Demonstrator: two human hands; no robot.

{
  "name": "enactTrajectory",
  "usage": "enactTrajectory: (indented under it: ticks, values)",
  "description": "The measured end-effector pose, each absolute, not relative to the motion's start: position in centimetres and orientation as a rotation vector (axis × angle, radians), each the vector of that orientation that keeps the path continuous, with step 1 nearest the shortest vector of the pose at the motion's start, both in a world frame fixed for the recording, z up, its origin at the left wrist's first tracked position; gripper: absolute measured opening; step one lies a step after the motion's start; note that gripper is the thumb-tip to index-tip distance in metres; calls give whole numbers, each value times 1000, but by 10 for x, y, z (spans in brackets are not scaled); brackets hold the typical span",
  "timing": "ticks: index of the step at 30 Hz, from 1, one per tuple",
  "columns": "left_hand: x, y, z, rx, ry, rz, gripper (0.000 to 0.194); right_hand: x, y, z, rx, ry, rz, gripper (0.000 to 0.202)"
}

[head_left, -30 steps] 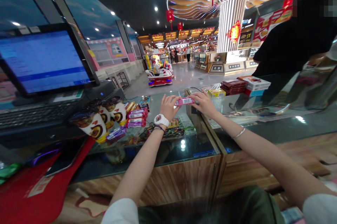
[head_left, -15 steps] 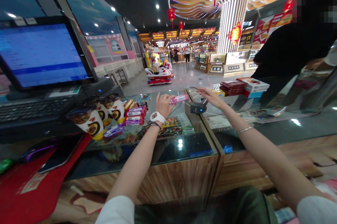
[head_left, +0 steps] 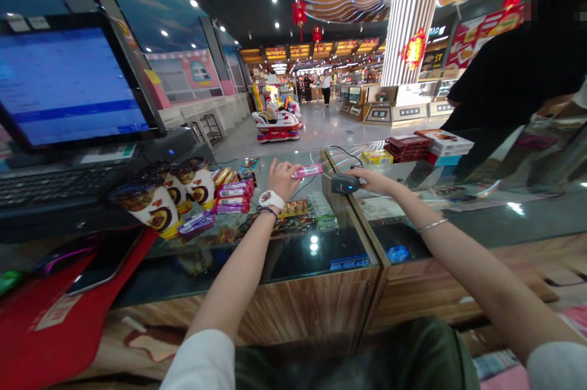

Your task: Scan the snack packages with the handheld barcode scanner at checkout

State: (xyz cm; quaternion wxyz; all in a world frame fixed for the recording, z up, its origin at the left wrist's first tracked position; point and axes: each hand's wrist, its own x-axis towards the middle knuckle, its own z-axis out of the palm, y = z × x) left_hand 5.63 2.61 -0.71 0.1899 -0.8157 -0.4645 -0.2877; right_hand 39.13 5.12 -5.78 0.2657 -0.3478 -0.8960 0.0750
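A pink packet (head_left: 308, 171) with a barcode label is held by my left hand (head_left: 283, 180), its free end pointing right toward a black barcode scanner (head_left: 343, 184). The scanner rests on the glass counter near the metal seam and shows a small blue light. My right hand (head_left: 373, 182) is closed round the scanner's far right end. To the left of my left hand lie pink and purple packets (head_left: 233, 197) in a stack, purple packets (head_left: 196, 224) and several snack cups (head_left: 156, 209) with dark tops.
A monitor (head_left: 73, 87) and keyboard (head_left: 50, 185) stand at the left, with a phone (head_left: 105, 264) on a red mat (head_left: 55, 341). Dark red packets (head_left: 407, 148), white boxes (head_left: 444, 142) and a yellow box (head_left: 376, 157) lie at the right. A person in black (head_left: 518, 78) stands beyond the counter.
My right hand has come down from above the scanner and closed on it. The pink packet has shifted slightly left in my left hand. The view has moved a little.
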Motion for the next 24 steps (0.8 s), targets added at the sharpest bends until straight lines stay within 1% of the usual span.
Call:
enactTrajectory:
  ticks: [5, 9, 15, 20, 24]
  values:
    - [55, 28, -8, -2292, -1305, -836, 31, 389, 54, -60, -845, -2423, 89, 61]
    - [53, 30, -9, -2291, -1301, -844, 29, 386, 53, -62, -822, -2391, 89, 59]
    - [50, 33, -11, -2277, -1319, -867, 29, 373, 36, -44, -775, -2172, 112, 52]
    - [49, 34, -13, -2264, -1325, -885, 28, 363, 17, -25, -773, -2006, 87, 56]
    - [49, 35, -14, -2250, -1343, -885, 26, 355, 7, -20, -793, -1921, 90, 58]
